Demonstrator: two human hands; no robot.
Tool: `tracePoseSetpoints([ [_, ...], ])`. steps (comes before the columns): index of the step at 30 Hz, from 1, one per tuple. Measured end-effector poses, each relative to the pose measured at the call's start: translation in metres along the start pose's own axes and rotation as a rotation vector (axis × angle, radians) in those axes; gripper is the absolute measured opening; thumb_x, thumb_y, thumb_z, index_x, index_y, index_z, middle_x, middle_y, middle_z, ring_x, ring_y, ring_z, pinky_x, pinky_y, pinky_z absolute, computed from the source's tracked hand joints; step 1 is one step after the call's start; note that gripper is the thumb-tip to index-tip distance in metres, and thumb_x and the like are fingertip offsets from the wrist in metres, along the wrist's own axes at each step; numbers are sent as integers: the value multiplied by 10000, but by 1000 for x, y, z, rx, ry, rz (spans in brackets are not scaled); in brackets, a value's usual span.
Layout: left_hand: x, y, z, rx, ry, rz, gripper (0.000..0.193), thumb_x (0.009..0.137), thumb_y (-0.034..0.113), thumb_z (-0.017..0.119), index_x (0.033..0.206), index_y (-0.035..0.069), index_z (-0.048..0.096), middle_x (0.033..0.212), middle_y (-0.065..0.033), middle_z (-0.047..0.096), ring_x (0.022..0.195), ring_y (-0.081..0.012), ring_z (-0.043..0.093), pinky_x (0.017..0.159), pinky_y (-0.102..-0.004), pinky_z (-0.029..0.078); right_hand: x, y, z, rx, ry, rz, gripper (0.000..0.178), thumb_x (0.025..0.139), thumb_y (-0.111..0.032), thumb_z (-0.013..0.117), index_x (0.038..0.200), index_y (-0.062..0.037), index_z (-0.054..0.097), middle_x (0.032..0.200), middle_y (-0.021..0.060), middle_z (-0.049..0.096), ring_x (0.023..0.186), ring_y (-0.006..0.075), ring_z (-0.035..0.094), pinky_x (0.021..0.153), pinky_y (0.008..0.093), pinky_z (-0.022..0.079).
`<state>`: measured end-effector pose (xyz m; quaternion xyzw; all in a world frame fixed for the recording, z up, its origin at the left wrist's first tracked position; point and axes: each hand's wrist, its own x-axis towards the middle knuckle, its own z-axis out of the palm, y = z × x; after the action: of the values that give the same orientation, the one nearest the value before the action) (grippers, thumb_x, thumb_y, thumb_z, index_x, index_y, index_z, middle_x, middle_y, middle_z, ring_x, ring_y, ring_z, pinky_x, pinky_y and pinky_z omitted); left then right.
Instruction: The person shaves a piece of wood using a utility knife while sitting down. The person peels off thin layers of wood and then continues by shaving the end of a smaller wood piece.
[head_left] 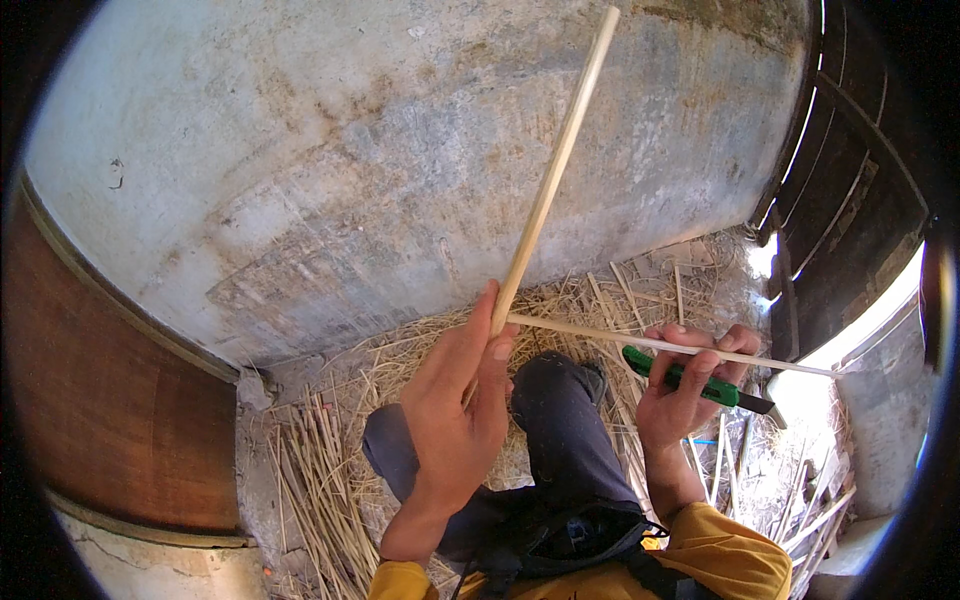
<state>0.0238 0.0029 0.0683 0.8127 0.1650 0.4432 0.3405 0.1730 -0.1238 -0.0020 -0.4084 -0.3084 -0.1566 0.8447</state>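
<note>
Hands both closed on work: left hand grips pale bamboo stick, long axis steep, upper end pointing up-right across grey wall. Right hand holds green-handled knife, blade pointing right, plus thin split strip running near-horizontal from left thumb rightward. Cut strips and shavings lie on floor around dark-trousered knee.

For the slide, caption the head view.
Left hand holds a stick; right hand grips a knife and strip.
</note>
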Motion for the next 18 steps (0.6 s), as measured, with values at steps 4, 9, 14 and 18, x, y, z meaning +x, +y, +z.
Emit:
tracePoseSetpoints([
  [4, 0, 0, 1, -27, 27, -12, 397, 1032, 79, 589, 1425, 20, 598, 997, -135, 761, 642, -98, 672, 541, -262, 538, -6, 0, 3, 132, 60, 153, 374, 1069, -297, 582, 1302, -105, 362, 955, 139, 742, 646, 97, 666, 428, 157, 378],
  [9, -2, -7, 4, -10, 43, 11, 388, 1023, 76, 606, 1407, 21, 615, 995, -132, 760, 643, -94, 665, 537, -256, 542, -6, -5, 5, 48, 150, 378, 358, 1070, -310, 578, 1297, -122, 375, 986, 157, 737, 727, 119, 704, 420, 165, 351],
  [14, -2, -9, 5, 15, 66, 49, 390, 1016, 69, 613, 1403, 24, 619, 989, -135, 761, 634, -89, 656, 527, -253, 534, 0, -6, 11, 99, 170, 495, 337, 1062, -317, 594, 1252, -143, 376, 1026, 196, 729, 787, 177, 742, 413, 185, 357],
  [18, -2, -7, 4, 5, 65, 37, 390, 1015, 62, 610, 1404, 23, 619, 974, -136, 763, 623, -87, 651, 516, -252, 519, -1, -2, 10, 119, 173, 570, 312, 1063, -292, 596, 1251, -144, 395, 1062, 218, 726, 822, 191, 755, 411, 188, 362],
])
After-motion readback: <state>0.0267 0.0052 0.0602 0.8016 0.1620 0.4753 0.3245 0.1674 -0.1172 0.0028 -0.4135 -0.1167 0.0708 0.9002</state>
